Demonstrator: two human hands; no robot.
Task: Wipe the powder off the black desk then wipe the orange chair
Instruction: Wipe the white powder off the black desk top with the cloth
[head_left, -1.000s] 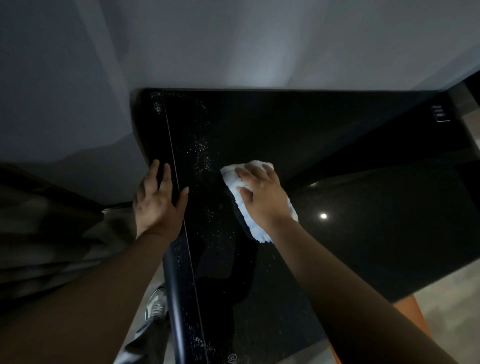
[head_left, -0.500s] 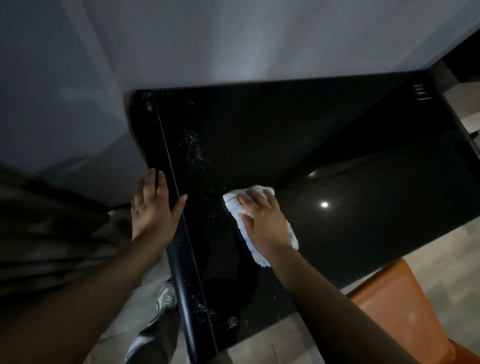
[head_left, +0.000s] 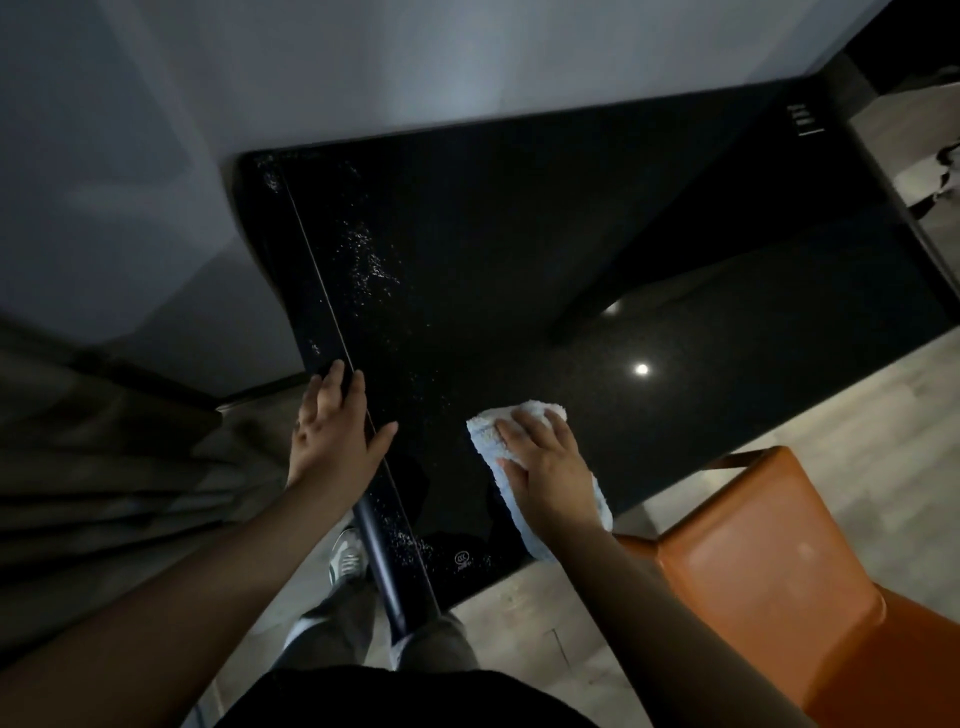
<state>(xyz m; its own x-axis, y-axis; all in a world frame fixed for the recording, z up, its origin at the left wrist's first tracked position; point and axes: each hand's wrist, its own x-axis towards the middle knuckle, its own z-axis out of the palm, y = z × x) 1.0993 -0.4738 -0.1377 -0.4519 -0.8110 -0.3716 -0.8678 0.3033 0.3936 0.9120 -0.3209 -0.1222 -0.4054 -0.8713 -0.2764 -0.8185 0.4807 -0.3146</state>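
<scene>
Cloth (head_left: 484, 435) slid nearer the desk (head_left: 571, 234) edge under flat right hand (head_left: 545, 467); left hand (head_left: 332, 431) braces flat.

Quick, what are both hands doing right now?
Left hand: open, resting on the desk edge.
Right hand: open, pressing the cloth flat.

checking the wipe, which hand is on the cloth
The right hand, pressed flat on the white cloth; the left hand rests bare on the edge of the desk.
</scene>
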